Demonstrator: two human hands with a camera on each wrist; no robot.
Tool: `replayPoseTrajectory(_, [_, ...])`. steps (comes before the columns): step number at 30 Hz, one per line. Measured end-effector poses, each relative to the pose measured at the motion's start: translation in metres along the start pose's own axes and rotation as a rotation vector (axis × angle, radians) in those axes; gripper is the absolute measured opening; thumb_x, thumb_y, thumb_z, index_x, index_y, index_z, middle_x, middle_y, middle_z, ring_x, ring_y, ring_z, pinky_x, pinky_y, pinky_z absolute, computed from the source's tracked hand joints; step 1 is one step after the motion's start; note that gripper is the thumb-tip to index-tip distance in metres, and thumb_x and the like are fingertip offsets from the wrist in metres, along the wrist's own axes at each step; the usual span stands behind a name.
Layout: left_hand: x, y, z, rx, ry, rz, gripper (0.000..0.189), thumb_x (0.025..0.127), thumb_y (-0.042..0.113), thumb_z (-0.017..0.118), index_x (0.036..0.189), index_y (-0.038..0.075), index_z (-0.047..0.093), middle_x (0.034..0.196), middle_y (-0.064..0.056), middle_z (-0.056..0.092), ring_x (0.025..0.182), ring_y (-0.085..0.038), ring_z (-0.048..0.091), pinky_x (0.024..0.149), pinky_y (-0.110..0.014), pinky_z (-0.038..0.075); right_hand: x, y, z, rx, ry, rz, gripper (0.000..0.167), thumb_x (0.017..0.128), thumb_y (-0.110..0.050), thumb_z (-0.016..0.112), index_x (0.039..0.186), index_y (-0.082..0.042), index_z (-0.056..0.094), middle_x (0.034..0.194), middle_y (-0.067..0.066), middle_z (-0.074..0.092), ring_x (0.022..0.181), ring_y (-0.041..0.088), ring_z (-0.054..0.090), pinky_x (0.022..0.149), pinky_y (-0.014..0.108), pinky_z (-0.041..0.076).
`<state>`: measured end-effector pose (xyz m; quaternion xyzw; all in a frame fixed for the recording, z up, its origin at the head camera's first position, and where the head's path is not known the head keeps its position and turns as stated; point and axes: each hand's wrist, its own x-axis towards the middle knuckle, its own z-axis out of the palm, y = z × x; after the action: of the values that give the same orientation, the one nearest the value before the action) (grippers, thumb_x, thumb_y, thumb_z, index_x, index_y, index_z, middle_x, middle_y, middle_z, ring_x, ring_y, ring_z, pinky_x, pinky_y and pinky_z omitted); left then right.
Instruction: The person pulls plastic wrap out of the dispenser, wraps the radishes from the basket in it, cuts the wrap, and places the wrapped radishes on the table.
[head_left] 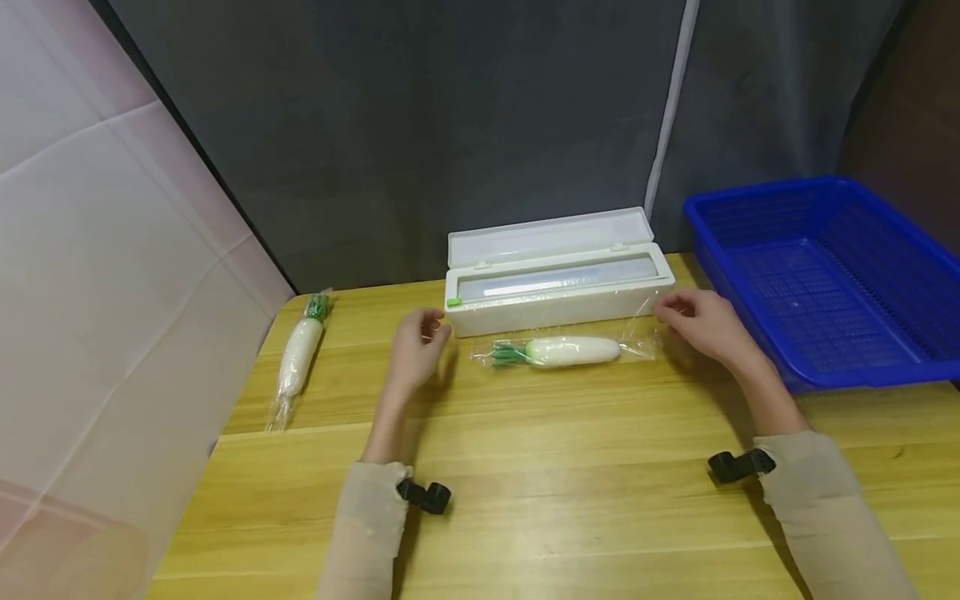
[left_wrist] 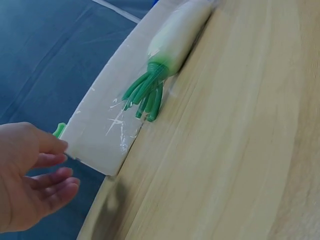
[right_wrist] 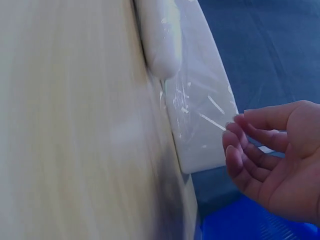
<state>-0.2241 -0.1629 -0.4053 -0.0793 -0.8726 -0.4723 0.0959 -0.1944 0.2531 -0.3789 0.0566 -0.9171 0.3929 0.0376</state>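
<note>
A white radish with green stalks (head_left: 573,352) lies in clear plastic film (head_left: 639,348) on the table, along the front of a white film dispenser box (head_left: 562,312). My left hand (head_left: 420,346) hovers by the box's left front corner, fingers loosely bent, nothing visible between them. At the box's right end, my right hand (head_left: 701,321) pinches with thumb and forefinger at thin film; shiny streaks run from the radish's tip toward these fingertips. In the left wrist view, the green stalks (left_wrist: 147,92) point toward my left hand (left_wrist: 35,175).
Another film-wrapped radish (head_left: 300,358) lies at the table's left edge. The box's lid (head_left: 551,237) is raised, with a green slider (head_left: 453,302) at its left front. A blue plastic basket (head_left: 750,321) stands at the right. Dark cloth (head_left: 390,142) hangs behind the table.
</note>
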Motion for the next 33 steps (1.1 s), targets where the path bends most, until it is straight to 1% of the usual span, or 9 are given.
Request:
replayPoseTrajectory(3, [0.000, -0.001, 0.000, -0.006, 0.021, 0.020, 0.031, 0.097, 0.006, 0.064, 0.123, -0.010, 0.059, 0.115, -0.027, 0.057, 0.106, -0.039, 0.058, 0.093, -0.048, 0.051, 0.000, -0.006, 0.002, 0.033, 0.002, -0.016, 0.029, 0.102, -0.024, 0.062, 0.112, 0.003, 0.069, 0.099, 0.020, 0.070, 0.086, 0.033, 0.067, 0.068, 0.019, 0.049])
replayPoseTrajectory(7, [0.000, 0.000, -0.001, -0.007, 0.007, 0.025, 0.038, 0.098, 0.010, 0.065, 0.130, -0.007, 0.056, 0.124, -0.027, 0.053, 0.113, -0.039, 0.054, 0.096, -0.048, 0.049, 0.000, -0.012, 0.004, 0.042, 0.023, -0.046, 0.029, 0.101, -0.023, 0.063, 0.111, 0.003, 0.069, 0.099, 0.020, 0.071, 0.085, 0.032, 0.067, 0.067, 0.017, 0.048])
replayPoseTrajectory(11, [0.001, -0.001, 0.000, -0.011, -0.007, 0.047, 0.044, 0.098, 0.012, 0.066, 0.136, -0.006, 0.053, 0.128, -0.029, 0.049, 0.115, -0.040, 0.052, 0.099, -0.049, 0.047, 0.003, -0.019, 0.007, 0.044, 0.057, -0.084, 0.026, 0.101, -0.022, 0.063, 0.108, 0.001, 0.070, 0.093, 0.019, 0.069, 0.079, 0.023, 0.062, 0.066, 0.020, 0.045])
replayPoseTrajectory(14, [0.001, -0.002, 0.000, -0.011, -0.015, 0.063, 0.048, 0.097, 0.011, 0.067, 0.139, -0.005, 0.051, 0.130, -0.030, 0.047, 0.115, -0.041, 0.050, 0.100, -0.049, 0.046, 0.006, -0.024, 0.011, 0.072, 0.060, -0.102, 0.024, 0.101, -0.021, 0.064, 0.107, 0.001, 0.070, 0.091, 0.019, 0.067, 0.076, 0.014, 0.057, 0.065, 0.020, 0.044])
replayPoseTrajectory(16, [0.001, -0.002, 0.001, -0.009, -0.023, 0.069, 0.051, 0.097, 0.012, 0.068, 0.141, -0.004, 0.050, 0.132, -0.030, 0.046, 0.116, -0.041, 0.050, 0.101, -0.049, 0.046, 0.008, -0.027, 0.014, 0.099, 0.057, -0.113, 0.023, 0.100, -0.019, 0.064, 0.107, 0.002, 0.070, 0.091, 0.020, 0.067, 0.075, 0.013, 0.057, 0.065, 0.020, 0.044])
replayPoseTrajectory(20, [0.002, 0.000, 0.001, -0.011, -0.038, 0.075, 0.056, 0.097, 0.014, 0.069, 0.146, -0.002, 0.046, 0.134, -0.030, 0.044, 0.117, -0.040, 0.048, 0.103, -0.049, 0.044, 0.014, -0.035, 0.022, 0.119, 0.055, -0.149, 0.020, 0.100, -0.016, 0.065, 0.107, 0.002, 0.070, 0.091, 0.020, 0.067, 0.076, 0.015, 0.058, 0.066, 0.018, 0.044])
replayPoseTrajectory(24, [0.005, 0.000, 0.002, -0.011, -0.040, 0.087, 0.059, 0.097, 0.017, 0.070, 0.148, 0.001, 0.046, 0.135, -0.027, 0.044, 0.119, -0.038, 0.047, 0.104, -0.048, 0.044, 0.023, -0.044, 0.033, 0.115, 0.040, -0.219, 0.016, 0.099, -0.012, 0.065, 0.106, 0.002, 0.070, 0.093, 0.016, 0.069, 0.079, 0.020, 0.058, 0.069, 0.018, 0.044])
replayPoseTrajectory(27, [0.010, 0.001, 0.003, -0.015, -0.049, 0.102, 0.059, 0.096, 0.019, 0.071, 0.148, 0.005, 0.047, 0.135, -0.026, 0.043, 0.118, -0.037, 0.047, 0.104, -0.048, 0.044, 0.029, -0.054, 0.042, 0.112, 0.020, -0.262, 0.015, 0.099, -0.010, 0.065, 0.106, 0.002, 0.070, 0.093, 0.014, 0.070, 0.079, 0.021, 0.057, 0.069, 0.022, 0.044])
replayPoseTrajectory(33, [0.020, 0.000, 0.003, 0.020, -0.111, 0.129, 0.057, 0.096, 0.024, 0.072, 0.147, 0.010, 0.051, 0.136, -0.026, 0.041, 0.118, -0.037, 0.046, 0.102, -0.050, 0.043, 0.043, -0.077, 0.059, 0.100, -0.039, -0.315, 0.017, 0.101, -0.013, 0.063, 0.110, -0.001, 0.070, 0.097, 0.013, 0.070, 0.078, 0.021, 0.055, 0.070, 0.032, 0.045])
